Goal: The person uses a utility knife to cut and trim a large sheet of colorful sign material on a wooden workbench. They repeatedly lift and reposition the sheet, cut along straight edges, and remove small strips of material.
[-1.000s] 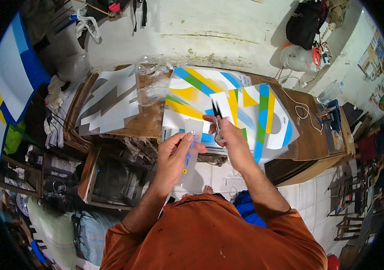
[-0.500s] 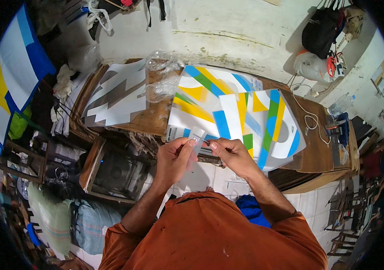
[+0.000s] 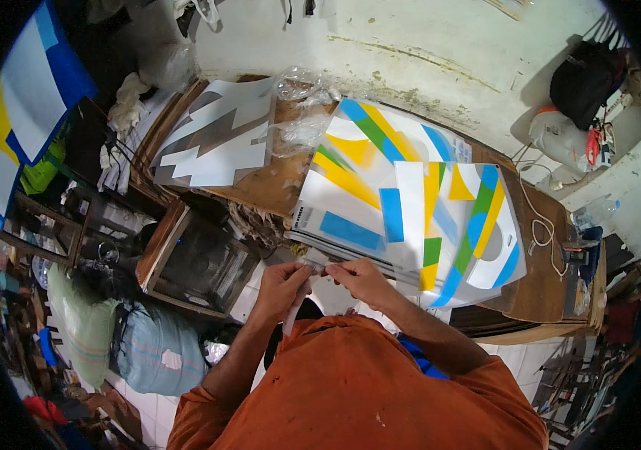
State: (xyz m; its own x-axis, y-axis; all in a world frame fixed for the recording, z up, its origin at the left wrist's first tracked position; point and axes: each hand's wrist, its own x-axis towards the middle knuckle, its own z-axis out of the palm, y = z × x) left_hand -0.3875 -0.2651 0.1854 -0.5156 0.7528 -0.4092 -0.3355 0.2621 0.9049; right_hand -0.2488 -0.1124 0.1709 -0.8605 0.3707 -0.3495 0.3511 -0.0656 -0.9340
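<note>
- The thin pale strip (image 3: 299, 296), pinched between both hands just off the worktop's (image 3: 538, 292) near edge, could tear or curl onto itself if the pull turns uneven.
- It might also catch the colourful striped sheet (image 3: 403, 210) lying just beyond.
- Left hand (image 3: 281, 285) and right hand (image 3: 362, 279) meet fingertip to fingertip, closed narrowly on the strip, forearms angled inward.

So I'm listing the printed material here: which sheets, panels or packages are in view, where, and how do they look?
Printed sheet stack: on the wooden table, white with blue, yellow, green shapes.
Grey-and-white zigzag sheet: table's far left.
Blue, white, yellow panel: far left, leaning.
Clear plastic wrap: crumpled between the sheets.
Left hand and right hand: pinching a pale strip.
</note>
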